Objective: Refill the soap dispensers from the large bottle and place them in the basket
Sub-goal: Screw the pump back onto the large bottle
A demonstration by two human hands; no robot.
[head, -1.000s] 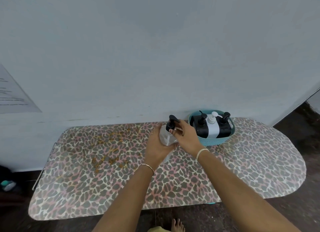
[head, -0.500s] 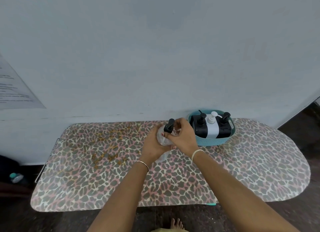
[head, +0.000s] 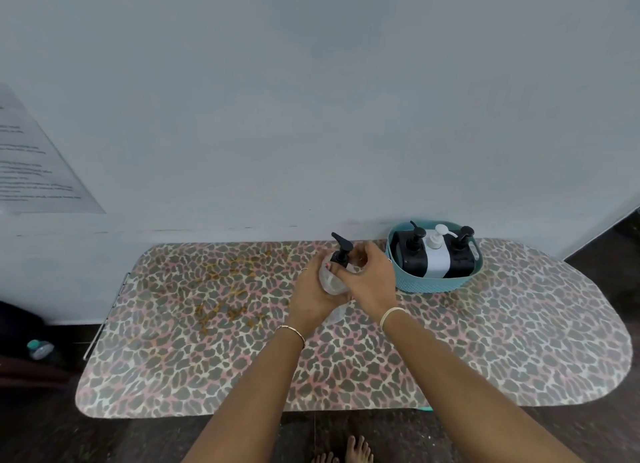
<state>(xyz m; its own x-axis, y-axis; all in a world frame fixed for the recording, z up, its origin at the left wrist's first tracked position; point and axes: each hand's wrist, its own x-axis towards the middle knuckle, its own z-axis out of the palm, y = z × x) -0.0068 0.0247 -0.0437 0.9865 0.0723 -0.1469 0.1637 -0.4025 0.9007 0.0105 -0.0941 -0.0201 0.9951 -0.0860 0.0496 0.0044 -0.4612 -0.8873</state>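
Observation:
A clear soap dispenser with a black pump head stands on the leopard-print board, near its far edge. My left hand wraps around the clear body from the left. My right hand grips the neck just below the pump from the right. A teal basket sits right of my hands and holds two black dispensers with a white dispenser between them. No large bottle is in view.
A pale wall rises right behind the board, with a printed sheet taped at the left. Dark floor surrounds the board. A small teal-capped bottle lies on the floor at the left. Bare toes show below the near edge.
My right hand shifted from beside the pump to grip the neck below it, fingers turning around it. The pump spout now points up-left. The left hand kept its hold on the body.

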